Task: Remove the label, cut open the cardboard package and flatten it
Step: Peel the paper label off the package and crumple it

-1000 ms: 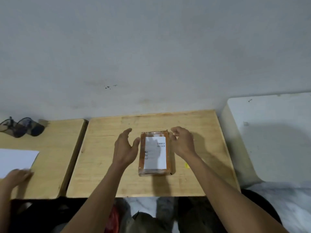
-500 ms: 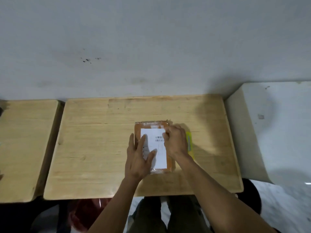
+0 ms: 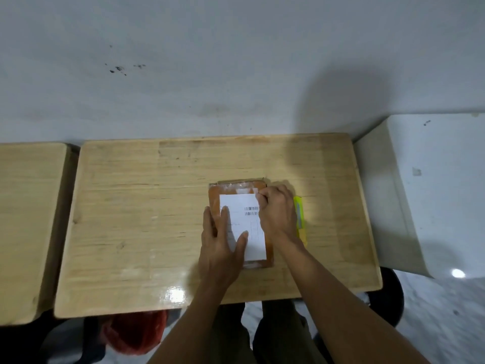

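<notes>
- The cardboard package (image 3: 240, 224), flat, orange-brown and wrapped in glossy tape, is laid lengthwise on the wooden table (image 3: 147, 211), right of the table's middle and close enough to be reached by both hands.
- The white label (image 3: 242, 222) is stuck to the package's upper face, with barcodes near its far right part; no lifted corner can be made out, so the first step is judged to be only beginning.
- The left hand (image 3: 223, 245) is laid flat and open over the package's near-left part, fingers spread onto the label; the package is probably being pinned so that it will not slide while the label is pulled.
- The right hand (image 3: 277, 211) is curled with its fingertips bunched at the label's far right corner; a picking or pinching at that corner is suggested, though whether paper is actually gripped cannot be told.
- A yellow utility knife (image 3: 299, 219) is left just beside the package on the right, partly hidden by the right wrist; it is presumably kept at hand for the cutting.
</notes>
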The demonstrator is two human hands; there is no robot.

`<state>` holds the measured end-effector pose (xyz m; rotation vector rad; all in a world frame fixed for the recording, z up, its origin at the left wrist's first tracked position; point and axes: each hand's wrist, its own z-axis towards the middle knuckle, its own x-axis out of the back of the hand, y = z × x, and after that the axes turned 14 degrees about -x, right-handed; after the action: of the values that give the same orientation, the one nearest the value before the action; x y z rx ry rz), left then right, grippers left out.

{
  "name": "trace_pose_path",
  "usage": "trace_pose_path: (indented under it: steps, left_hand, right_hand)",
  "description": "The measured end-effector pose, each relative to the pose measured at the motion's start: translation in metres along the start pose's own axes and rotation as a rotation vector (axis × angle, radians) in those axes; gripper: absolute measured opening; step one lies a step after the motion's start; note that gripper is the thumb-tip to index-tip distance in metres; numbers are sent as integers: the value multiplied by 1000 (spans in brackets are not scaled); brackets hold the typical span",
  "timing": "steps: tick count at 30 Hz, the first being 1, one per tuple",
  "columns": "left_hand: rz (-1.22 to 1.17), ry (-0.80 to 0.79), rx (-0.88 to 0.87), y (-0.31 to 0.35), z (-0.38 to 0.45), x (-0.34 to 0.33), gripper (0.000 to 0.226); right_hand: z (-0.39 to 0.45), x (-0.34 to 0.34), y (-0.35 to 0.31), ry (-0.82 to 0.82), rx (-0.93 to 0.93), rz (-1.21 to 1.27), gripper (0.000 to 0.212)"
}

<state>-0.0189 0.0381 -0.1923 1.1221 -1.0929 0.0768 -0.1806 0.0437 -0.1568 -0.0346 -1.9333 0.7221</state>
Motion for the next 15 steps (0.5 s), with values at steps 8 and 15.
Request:
trace_pose_path:
  steps: [8, 15]
  left_hand:
    - [25, 8, -4, -2, 2, -7, 77]
    - [16, -33, 53, -2, 3, -3, 80]
  right_hand:
    - [6, 1, -3, -14, 73, -340, 32]
    - [11, -5, 4, -65, 89, -271, 35]
